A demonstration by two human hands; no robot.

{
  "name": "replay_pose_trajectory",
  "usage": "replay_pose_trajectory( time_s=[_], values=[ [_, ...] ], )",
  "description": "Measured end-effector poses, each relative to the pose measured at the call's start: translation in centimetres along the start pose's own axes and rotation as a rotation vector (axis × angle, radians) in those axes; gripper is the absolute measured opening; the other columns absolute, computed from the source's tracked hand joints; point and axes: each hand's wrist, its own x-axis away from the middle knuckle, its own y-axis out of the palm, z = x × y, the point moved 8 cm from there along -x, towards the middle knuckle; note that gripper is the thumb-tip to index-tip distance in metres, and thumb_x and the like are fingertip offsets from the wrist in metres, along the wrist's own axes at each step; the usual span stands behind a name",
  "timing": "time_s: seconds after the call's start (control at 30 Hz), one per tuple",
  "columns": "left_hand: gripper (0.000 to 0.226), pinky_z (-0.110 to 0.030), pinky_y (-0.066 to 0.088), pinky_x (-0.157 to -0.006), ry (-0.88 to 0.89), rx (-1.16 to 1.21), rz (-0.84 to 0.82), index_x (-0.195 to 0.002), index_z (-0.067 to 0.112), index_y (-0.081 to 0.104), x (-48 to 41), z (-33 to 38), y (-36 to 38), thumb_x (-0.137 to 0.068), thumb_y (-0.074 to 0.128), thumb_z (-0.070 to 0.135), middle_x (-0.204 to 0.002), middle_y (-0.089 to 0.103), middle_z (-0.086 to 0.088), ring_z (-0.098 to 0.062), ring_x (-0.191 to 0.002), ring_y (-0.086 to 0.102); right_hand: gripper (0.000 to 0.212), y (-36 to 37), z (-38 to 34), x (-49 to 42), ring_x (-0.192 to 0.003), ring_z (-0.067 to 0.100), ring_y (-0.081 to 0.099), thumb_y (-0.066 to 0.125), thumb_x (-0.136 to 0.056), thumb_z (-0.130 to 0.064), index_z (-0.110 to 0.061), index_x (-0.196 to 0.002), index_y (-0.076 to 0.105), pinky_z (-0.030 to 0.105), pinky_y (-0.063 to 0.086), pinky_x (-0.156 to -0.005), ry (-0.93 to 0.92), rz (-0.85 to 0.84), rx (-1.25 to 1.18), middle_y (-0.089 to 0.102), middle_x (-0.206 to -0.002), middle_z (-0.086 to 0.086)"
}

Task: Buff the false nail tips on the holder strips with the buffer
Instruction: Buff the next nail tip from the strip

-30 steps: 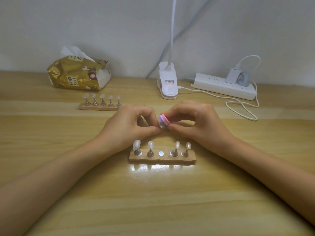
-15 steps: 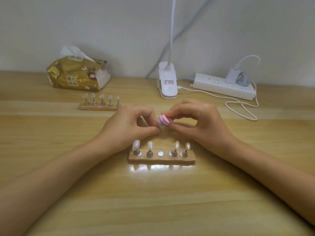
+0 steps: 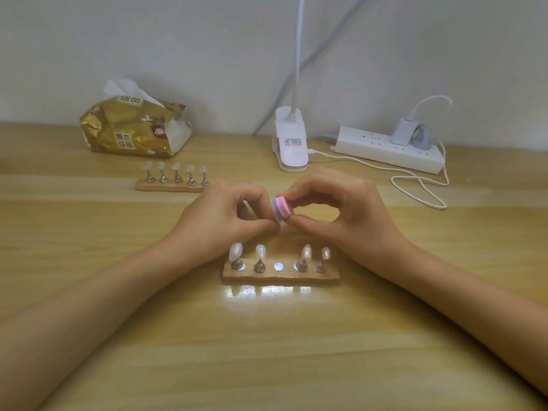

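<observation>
Head camera, the only view I've got. Right hand (image 3: 350, 215) pinches the buffer (image 3: 283, 208), a small pink-and-purple layered block, between thumb below and fingers above. The buffer hangs above the table (image 3: 267, 351), at twelve o'clock from the near holder strip (image 3: 281, 276).

Left hand (image 3: 219, 223) is curled, thumb and forefinger pressed tip to tip right against the buffer's left face. Whatever sits between those fingertips is hidden; I cannot tell if it holds anything.

Near holder strip: four nail tips (image 3: 235, 252) upright on metal stands, with a bare metal disc (image 3: 278, 266) in the middle. Lamp glare on the table washes out the strip's front edge.

At ten o'clock, the far holder strip (image 3: 169, 186), five tips, blurry. Tissue pack (image 3: 133, 132) at eleven, clip lamp (image 3: 292, 143) at twelve with its neck cut off by the frame, power strip (image 3: 385, 148) at two.
</observation>
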Motion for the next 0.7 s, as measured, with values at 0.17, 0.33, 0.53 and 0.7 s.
replay_pose_trajectory(
  time_s=[0.17,0.33,0.53,0.7],
  values=[
    [0.019,-0.04,0.049,-0.071,-0.011,-0.005,0.003,-0.068,0.024,0.068,0.0,-0.1,-0.1,-0.07,0.084,0.032,-0.069,0.066,0.015,-0.001,-0.058,0.056,0.009,0.1,0.3,0.0,-0.085,0.017,0.071,0.076,-0.087,-0.006,0.001,-0.092,0.072,0.039,0.059,-0.083,0.027,-0.028,-0.013,0.072,-0.089,0.005],
    [0.019,-0.037,0.045,-0.066,-0.004,-0.008,-0.002,-0.067,0.023,0.067,-0.1,0.0,0.0,-0.071,0.084,0.031,-0.066,0.063,0.018,-0.001,-0.056,0.054,0.009,0.3,0.1,-0.1,-0.086,0.019,0.069,0.077,-0.087,-0.005,0.0,-0.093,0.073,0.04,0.058,-0.083,0.005,-0.048,0.01,0.071,-0.09,0.007],
    [0.017,-0.036,0.045,-0.067,-0.016,0.002,-0.016,-0.068,0.027,0.065,0.0,0.0,0.0,-0.065,0.072,0.042,-0.064,0.063,0.016,-0.003,-0.056,0.054,0.011,0.2,-0.4,0.0,-0.086,0.022,0.071,0.077,-0.086,-0.006,0.002,-0.092,0.071,0.039,0.059,-0.083,-0.024,-0.022,-0.018,0.072,-0.089,0.009],
    [0.018,-0.044,0.052,-0.073,-0.026,-0.004,-0.011,-0.071,0.028,0.067,0.1,0.0,0.0,-0.062,0.074,0.042,-0.068,0.067,0.013,-0.003,-0.059,0.057,0.011,0.0,0.4,0.2,-0.085,0.018,0.073,0.078,-0.085,-0.004,0.003,-0.091,0.071,0.035,0.059,-0.086,0.032,-0.029,-0.051,0.074,-0.09,0.007]
  ],
)
